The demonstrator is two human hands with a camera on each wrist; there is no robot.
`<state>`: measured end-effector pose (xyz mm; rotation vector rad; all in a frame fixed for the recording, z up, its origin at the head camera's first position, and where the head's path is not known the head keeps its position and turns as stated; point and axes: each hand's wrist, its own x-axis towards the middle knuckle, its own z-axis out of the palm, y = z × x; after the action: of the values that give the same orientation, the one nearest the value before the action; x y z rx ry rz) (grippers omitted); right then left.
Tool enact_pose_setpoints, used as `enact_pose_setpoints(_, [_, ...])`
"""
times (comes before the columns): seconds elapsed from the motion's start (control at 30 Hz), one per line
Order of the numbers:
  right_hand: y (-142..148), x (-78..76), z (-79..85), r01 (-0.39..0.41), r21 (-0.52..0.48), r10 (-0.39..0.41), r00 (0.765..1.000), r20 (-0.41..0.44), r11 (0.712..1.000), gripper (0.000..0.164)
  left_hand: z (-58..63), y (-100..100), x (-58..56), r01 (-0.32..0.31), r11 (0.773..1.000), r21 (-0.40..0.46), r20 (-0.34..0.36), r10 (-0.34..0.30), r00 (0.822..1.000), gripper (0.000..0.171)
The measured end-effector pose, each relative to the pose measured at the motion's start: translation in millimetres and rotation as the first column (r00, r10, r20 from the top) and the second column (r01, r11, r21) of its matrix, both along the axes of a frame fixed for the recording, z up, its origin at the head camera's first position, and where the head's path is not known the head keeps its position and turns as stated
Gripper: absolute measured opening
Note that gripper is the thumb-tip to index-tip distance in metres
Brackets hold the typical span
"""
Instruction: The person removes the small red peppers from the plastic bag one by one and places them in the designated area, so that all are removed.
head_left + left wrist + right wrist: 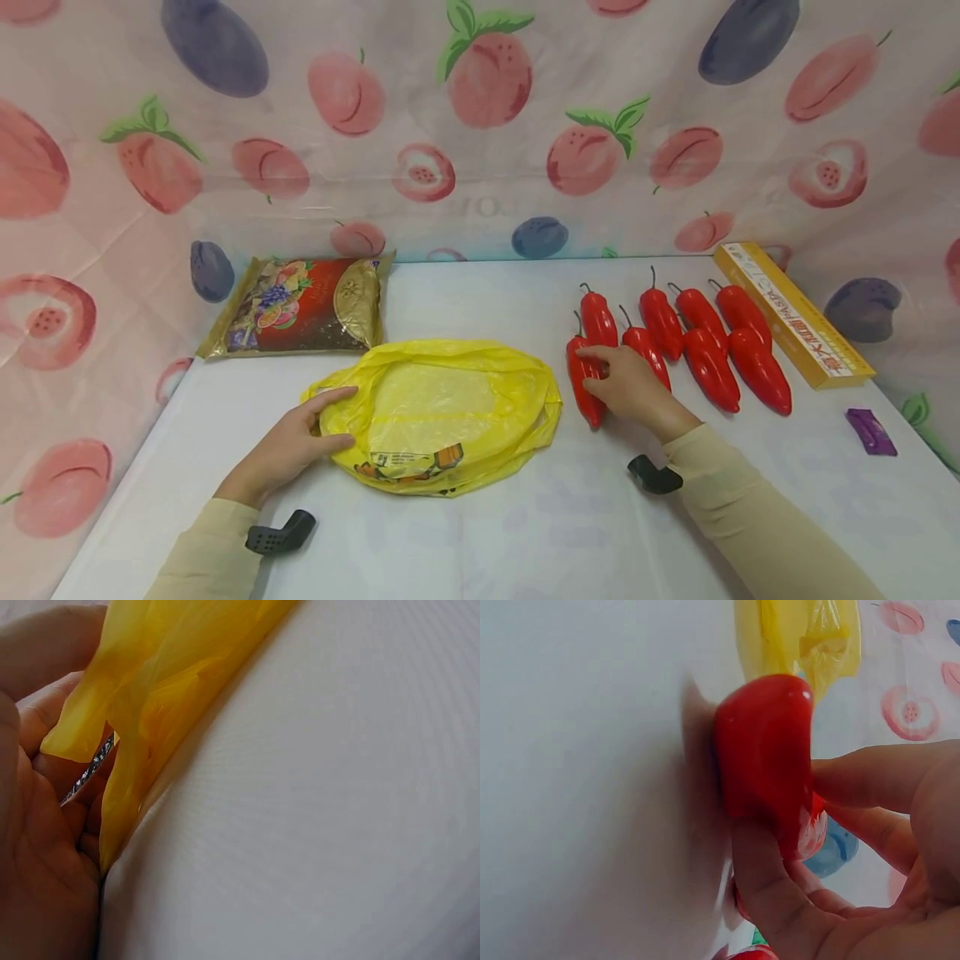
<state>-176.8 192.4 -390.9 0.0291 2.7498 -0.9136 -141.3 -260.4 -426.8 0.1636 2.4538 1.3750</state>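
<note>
A yellow plastic bag (431, 408) lies spread on the white table, its mouth facing up. My left hand (296, 446) holds the bag's left rim; thumb and index finger lie apart over the edge. Yellow plastic (161, 697) hangs between the fingers in the left wrist view, hiding part of them. To the right of the bag, my right hand (637, 385) pinches a glossy red pepper (589, 410) between thumb and fingers. The same pepper (769, 742) fills the middle of the right wrist view. Several more red peppers (711, 371) lie close by, stems pointing away from me.
A gold and dark red packet (303, 304) lies at the back left. At the right, a long orange pasta box (795, 317) lies slanted beside the peppers. A small purple sachet (872, 432) sits near the right edge. A fruit-print cloth (465, 208) hangs behind.
</note>
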Motion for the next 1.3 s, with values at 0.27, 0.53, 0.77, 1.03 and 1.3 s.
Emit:
enact_pose_setpoints(0.27, [1.2, 2.0, -2.6, -0.017, 0.018, 0.017, 0.999, -0.032, 1.0, 0.058, -1.3, 0.1, -0.4, -0.01, 1.0, -0.004, 0.004, 0.01, 1.0, 0.074])
enact_pose_setpoints(0.53, [7.7, 4.0, 7.9, -0.015, 0.009, 0.016, 1.0, -0.021, 1.0, 0.061, 0.6, 1.1, 1.1, -0.021, 0.999, -0.035, -0.05, 0.019, 0.999, 0.072])
enact_pose_setpoints(0.77, [22.1, 8.9, 35.3, -0.043, 0.049, 0.045, 0.998, -0.034, 0.998, 0.069, 11.9, -9.9, -4.5, -0.002, 1.0, -0.011, -0.155, 0.0, 0.988, 0.068])
enact_pose_setpoints(1.03, [46.2, 9.6, 65.4, -0.051, 0.117, 0.064, 0.992, -0.112, 0.992, 0.073, 37.6, -23.8, -11.5, -0.018, 1.0, 0.013, -0.186, 0.02, 0.982, 0.068])
enact_pose_setpoints(1.3, [70.2, 12.0, 85.9, -0.038, 0.212, 0.074, 0.983, -0.167, 0.977, 0.077, 72.5, -25.1, -19.7, -0.05, 0.997, -0.064, -0.28, 0.03, 0.96, 0.069])
